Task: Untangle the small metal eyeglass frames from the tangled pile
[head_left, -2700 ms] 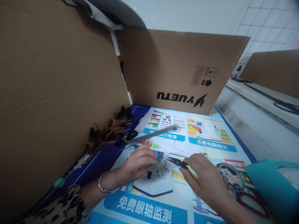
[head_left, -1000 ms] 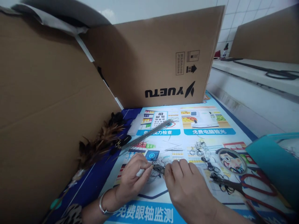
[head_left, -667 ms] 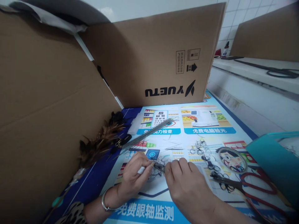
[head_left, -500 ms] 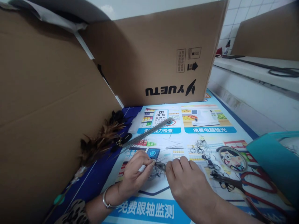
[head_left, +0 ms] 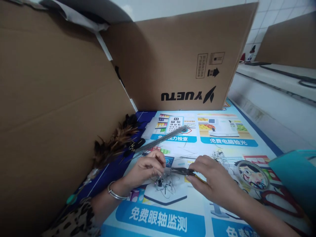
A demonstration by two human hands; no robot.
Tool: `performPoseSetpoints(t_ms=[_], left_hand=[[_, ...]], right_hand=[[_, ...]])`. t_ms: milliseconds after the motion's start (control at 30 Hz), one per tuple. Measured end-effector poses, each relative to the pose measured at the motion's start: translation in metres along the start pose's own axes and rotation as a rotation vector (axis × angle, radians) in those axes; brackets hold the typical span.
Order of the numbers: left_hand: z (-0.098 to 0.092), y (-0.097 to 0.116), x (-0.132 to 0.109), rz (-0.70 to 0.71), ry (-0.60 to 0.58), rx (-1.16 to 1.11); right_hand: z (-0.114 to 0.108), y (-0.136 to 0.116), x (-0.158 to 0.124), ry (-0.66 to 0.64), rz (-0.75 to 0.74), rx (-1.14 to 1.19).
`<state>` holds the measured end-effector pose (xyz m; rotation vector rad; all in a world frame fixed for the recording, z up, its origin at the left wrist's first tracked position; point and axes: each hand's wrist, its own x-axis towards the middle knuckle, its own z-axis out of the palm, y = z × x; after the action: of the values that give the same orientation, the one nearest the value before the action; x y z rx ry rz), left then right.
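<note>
My left hand (head_left: pixel 145 168), a silver bangle on its wrist, pinches a small piece of thin wire (head_left: pixel 161 172) above a tangle of bent wire pieces (head_left: pixel 166 187) lying on the printed poster mat (head_left: pixel 172 220). My right hand (head_left: pixel 213 179) is closed round the handles of small dark pliers (head_left: pixel 181 171), whose jaws point left and meet the wire at my left fingertips. Both hands hover low over the mat, close together.
Cardboard walls stand at the left (head_left: pixel 56 108) and back (head_left: pixel 182 62). A brown feather duster (head_left: pixel 112 144) and a bundle of straight wires (head_left: pixel 163 140) lie behind my left hand. A round clear lid (head_left: pixel 253 171), red-handled scissors (head_left: pixel 278 202) and a teal box (head_left: pixel 296 174) are at right.
The view shifted slightly. My right hand drew back to the right, so more of the pliers shows between the hands. The wire tangle now lies below the pliers.
</note>
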<state>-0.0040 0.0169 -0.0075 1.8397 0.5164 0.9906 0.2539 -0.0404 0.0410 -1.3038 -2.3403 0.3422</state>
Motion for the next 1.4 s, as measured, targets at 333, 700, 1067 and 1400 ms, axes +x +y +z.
performPoseSetpoints(t_ms=[333,700,1067,1400], left_hand=[[0.001,0.010,0.001,0.007,-0.156,-0.059],[0.004,0.003,-0.002,-0.052,-0.243,-0.224],[0.006,-0.003,-0.003,-0.097,-0.325,-0.319],[0.007,0.000,-0.002,-0.112,-0.375,-0.301]], right_hand=[[0.009,-0.008,-0.003,-0.111,-0.041,0.124],[0.018,-0.006,-0.003,-0.244,-0.033,0.164],[0.021,-0.004,0.000,-0.307,-0.083,0.227],[0.024,-0.003,-0.002,-0.341,-0.090,0.248]])
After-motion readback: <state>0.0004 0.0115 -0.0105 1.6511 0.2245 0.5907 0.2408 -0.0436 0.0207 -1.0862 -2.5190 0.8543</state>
